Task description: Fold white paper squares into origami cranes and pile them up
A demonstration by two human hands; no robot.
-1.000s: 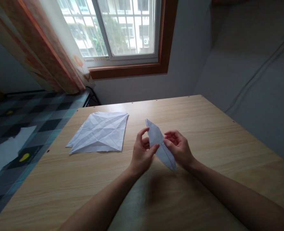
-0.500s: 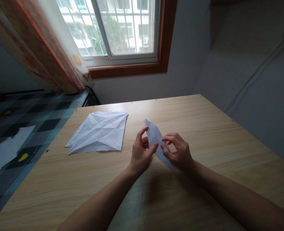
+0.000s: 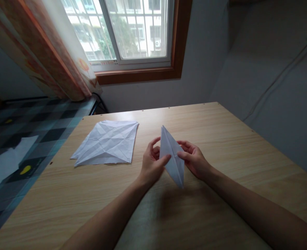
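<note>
A piece of white paper (image 3: 172,147), folded into a long diamond with a crease down its middle, is held above the wooden table (image 3: 221,208). My left hand (image 3: 153,161) grips its left edge, thumb on the front face and fingers behind. At the right corner my right hand (image 3: 193,158) pinches it, thumb in front, the other fingers partly hidden behind the paper. One point of the diamond is directed away from me, the other down toward me. Left of my hands lies a small stack of creased white paper sheets (image 3: 108,142).
Beyond the table's left edge is a bed or surface with a checked cloth (image 3: 57,114), bearing more white paper (image 3: 7,163). A window (image 3: 137,31) and a patterned curtain (image 3: 57,59) are at the back. A cable (image 3: 275,81) runs along the right wall.
The folded paper has turned so that its creased diamond face shows more fully. My right hand has shifted its grip to the right corner, while my left hand stays nearly in place.
</note>
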